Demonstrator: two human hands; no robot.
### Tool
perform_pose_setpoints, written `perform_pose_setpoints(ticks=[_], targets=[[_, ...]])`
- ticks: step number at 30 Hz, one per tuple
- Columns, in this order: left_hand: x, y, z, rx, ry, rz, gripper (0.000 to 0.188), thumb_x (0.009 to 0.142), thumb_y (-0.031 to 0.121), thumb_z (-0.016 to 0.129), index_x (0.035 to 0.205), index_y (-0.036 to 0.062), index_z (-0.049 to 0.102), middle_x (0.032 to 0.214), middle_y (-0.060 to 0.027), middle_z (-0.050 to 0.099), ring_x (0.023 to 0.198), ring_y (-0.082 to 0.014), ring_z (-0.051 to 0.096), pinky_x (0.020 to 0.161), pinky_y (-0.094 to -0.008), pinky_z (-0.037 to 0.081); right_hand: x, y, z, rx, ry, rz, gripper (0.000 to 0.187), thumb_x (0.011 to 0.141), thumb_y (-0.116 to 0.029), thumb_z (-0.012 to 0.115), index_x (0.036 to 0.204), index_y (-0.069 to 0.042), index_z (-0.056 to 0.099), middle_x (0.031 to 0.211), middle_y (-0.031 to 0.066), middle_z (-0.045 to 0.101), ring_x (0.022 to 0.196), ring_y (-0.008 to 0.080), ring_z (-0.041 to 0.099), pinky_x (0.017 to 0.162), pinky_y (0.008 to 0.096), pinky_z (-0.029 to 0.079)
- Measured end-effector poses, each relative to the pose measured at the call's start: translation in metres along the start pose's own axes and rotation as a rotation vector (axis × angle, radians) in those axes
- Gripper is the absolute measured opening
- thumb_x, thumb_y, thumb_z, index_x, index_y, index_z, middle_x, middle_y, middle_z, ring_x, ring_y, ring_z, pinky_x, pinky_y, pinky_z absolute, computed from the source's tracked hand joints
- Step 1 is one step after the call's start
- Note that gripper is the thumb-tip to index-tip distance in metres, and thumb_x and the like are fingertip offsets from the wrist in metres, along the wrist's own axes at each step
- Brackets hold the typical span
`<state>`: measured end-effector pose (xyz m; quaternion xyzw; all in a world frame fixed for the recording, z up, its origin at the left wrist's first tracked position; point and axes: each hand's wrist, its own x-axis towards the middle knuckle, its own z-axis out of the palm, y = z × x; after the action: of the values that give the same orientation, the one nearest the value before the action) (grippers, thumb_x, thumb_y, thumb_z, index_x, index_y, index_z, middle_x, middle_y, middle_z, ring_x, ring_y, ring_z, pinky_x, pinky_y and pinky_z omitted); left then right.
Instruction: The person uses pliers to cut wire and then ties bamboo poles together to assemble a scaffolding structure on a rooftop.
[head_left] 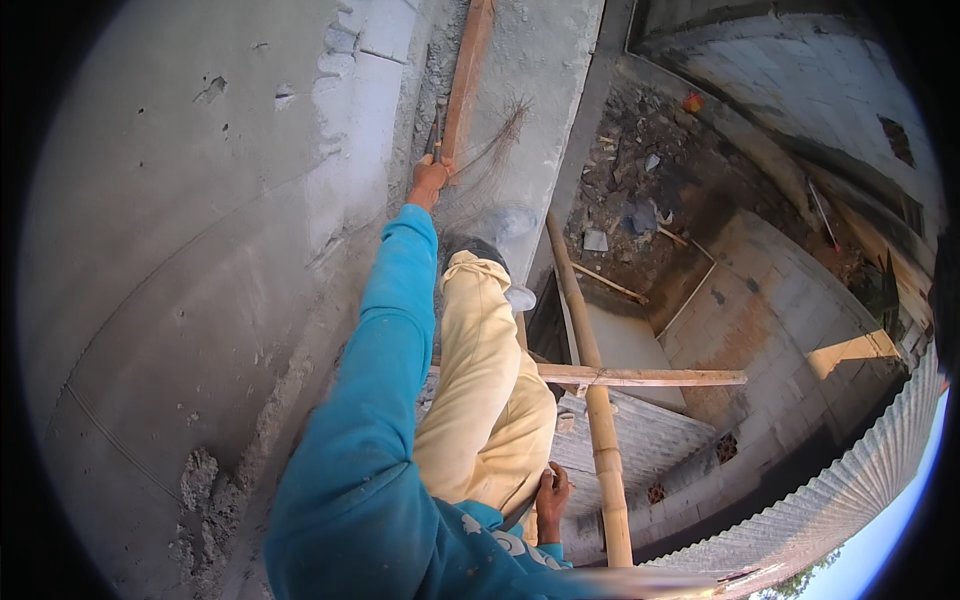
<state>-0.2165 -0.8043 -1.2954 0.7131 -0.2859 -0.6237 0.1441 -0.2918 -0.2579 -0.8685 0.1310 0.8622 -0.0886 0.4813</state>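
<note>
My left hand, at the end of a blue sleeve, is closed round a slim, two-pronged tool that looks like pincers. It rests against the lower end of a reddish wooden beam on the concrete ledge. A bundle of thin wires fans out on the concrete just right of this hand; whether the hand also grips its near end I cannot make out. Beside my thigh in pale yellow trousers, my right hand hangs with loosely bent fingers and nothing visible in it.
A grey plastered wall rises along the left. On the right, a bamboo pole and a wooden crossbar stand over a drop to rubble and corrugated roofing. A clear plastic cup or bag lies near my foot.
</note>
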Motion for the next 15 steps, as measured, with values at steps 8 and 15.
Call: perform_pose_setpoints(ticks=[8,15], targets=[[0.023,-0.026,0.023,-0.104,0.179,0.178,0.019,0.086,-0.01,0.052,0.098,0.0,0.063,0.095,-0.009,0.066,0.08,-0.0147,0.063,0.073,-0.029,0.051,0.005,0.002,0.007,-0.056,-0.016,-0.019,0.034,0.095,-0.017,0.053,0.121,0.004,0.062,0.111,0.0201,0.067,0.096,0.0252,0.062,0.087,0.0368,0.048],[0.027,0.055,0.04,0.002,0.327,-0.106,0.027,0.088,-0.001,0.051,0.113,-0.0034,0.059,0.099,-0.0202,0.068,0.079,-0.0236,0.069,0.076,-0.0349,0.054,0.012,-0.019,0.008,-0.051,0.005,-0.066,0.032,0.094,-0.015,0.052,0.118,0.003,0.064,0.103,0.0189,0.068,0.09,0.0237,0.062,0.082,0.036,0.049]])
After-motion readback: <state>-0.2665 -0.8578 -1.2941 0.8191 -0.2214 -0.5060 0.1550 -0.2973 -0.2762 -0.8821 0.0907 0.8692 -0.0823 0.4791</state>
